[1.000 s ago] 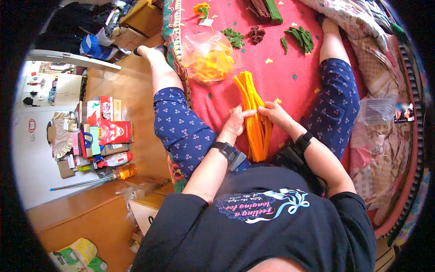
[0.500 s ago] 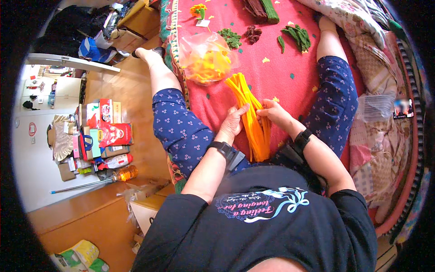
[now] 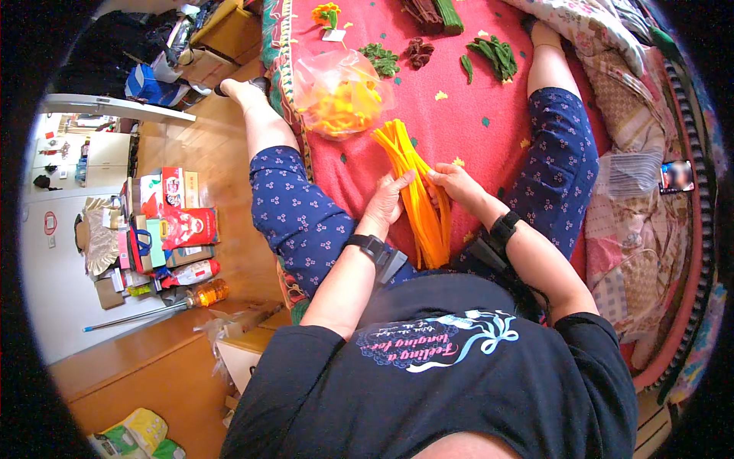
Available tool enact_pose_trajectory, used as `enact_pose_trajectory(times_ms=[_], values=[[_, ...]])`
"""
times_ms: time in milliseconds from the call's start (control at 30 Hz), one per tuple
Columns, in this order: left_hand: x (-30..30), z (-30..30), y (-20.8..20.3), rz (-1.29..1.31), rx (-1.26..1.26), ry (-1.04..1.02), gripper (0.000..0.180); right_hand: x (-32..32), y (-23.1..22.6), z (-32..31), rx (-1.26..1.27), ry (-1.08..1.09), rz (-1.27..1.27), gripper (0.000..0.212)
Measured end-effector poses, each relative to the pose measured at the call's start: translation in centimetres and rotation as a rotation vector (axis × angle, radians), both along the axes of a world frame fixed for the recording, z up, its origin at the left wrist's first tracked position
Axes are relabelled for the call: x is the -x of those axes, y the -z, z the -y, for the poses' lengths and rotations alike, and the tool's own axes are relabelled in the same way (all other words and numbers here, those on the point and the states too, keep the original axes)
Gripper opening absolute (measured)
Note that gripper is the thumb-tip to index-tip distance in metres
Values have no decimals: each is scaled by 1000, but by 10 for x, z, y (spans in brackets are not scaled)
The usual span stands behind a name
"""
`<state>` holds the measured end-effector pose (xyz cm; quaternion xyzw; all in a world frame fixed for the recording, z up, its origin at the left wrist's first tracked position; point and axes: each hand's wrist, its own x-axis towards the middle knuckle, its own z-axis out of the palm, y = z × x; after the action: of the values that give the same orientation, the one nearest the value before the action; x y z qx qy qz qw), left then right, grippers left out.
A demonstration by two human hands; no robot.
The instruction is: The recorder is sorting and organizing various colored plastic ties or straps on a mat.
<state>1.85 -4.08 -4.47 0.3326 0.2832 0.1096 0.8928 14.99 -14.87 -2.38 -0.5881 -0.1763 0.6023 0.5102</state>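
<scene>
A long bundle of orange-yellow pipe cleaners (image 3: pixel 425 222) lies between my thighs, its far ends fanned out. My left hand (image 3: pixel 387 200) is closed around the bundle's left side, with the thumb laid over the stems. On the other side, my right hand (image 3: pixel 456 186) pinches at the stems with thumb and fingertips. Beyond the bundle sits a clear plastic bag (image 3: pixel 344 96) full of orange-yellow fuzzy pieces. Small groups of looped green pieces (image 3: pixel 380 60), brown pieces (image 3: pixel 419 52) and darker green pieces (image 3: pixel 495 60) lie farther off.
An orange flower (image 3: pixel 326 14) with a white tag lies at the far left of the red bedspread (image 3: pixel 451 115). Brown and green pipe-cleaner bundles (image 3: pixel 449 17) are at the far edge. A phone (image 3: pixel 677 177) and clear plastic packaging (image 3: pixel 628 174) rest on bedding at right. Boxes and bags (image 3: pixel 180 222) stand left.
The whole view has shifted slightly. My right fingertips have moved a little farther up along the bundle; my left hand keeps its hold.
</scene>
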Motion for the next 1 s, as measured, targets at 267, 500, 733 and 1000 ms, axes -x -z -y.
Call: enact_pose_trajectory(times_ms=[267,500,733,1000], values=[[1,0,0,6,-26,-24,29,1,-15,0,24,18,-56,26],[0,-1,-4,3,23,20,24,-3,4,1,-13,-51,-4,21],[0,-1,2,8,2,-4,22,-2,8,2,-62,-62,11,14],[1,-1,0,-9,-17,14,28,-3,14,1,-73,-71,60,15]])
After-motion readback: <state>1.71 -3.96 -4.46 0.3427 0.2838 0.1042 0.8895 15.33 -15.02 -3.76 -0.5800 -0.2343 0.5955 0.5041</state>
